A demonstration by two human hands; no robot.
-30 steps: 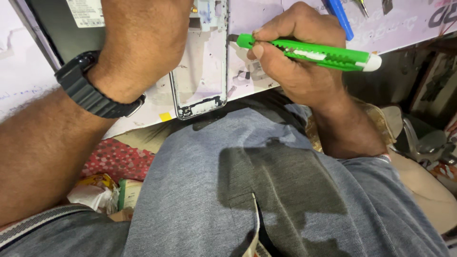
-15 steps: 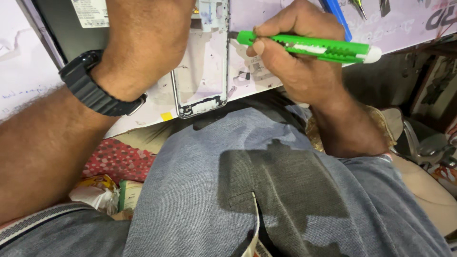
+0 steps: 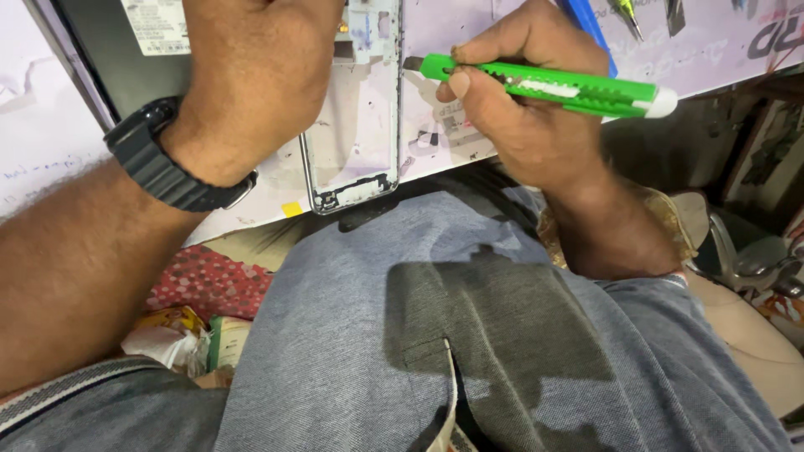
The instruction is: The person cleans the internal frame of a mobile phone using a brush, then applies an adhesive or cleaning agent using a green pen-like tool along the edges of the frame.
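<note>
The right hand (image 3: 519, 109) is curled tight around a green utility knife (image 3: 544, 85), thumb pressed on its upper face, and the dark blade tip points left, ending just beside the right long edge of the phone frame (image 3: 356, 125) — whether steel meets metal there cannot be told. The left hand (image 3: 255, 75) lies knuckles-up on the frame's left side, pressing it down; its fingers run out of sight past the top of the view, so how far they are spread cannot be told. A black wristwatch (image 3: 167, 172) sits on that wrist. The frame is a stripped pale shell with a scuffed inner plate, lying on the bench (image 3: 50, 142) with its bottom end right at the near edge, over the person's lap. Left of it, a black slab with a white label (image 3: 109, 59) lies against the frame's side under the left hand. Between the frame and the right hand only a narrow strip of bare surface with small printed stickers remains. Beyond the right hand, along the far part of the bench, a blue tool (image 3: 586, 21) lies at a slant, near the knife's back — the bench is more open to its right. Below the near edge, grey trousers (image 3: 419, 335) fill the view, with a red patterned cloth (image 3: 209, 280) at the left.
</note>
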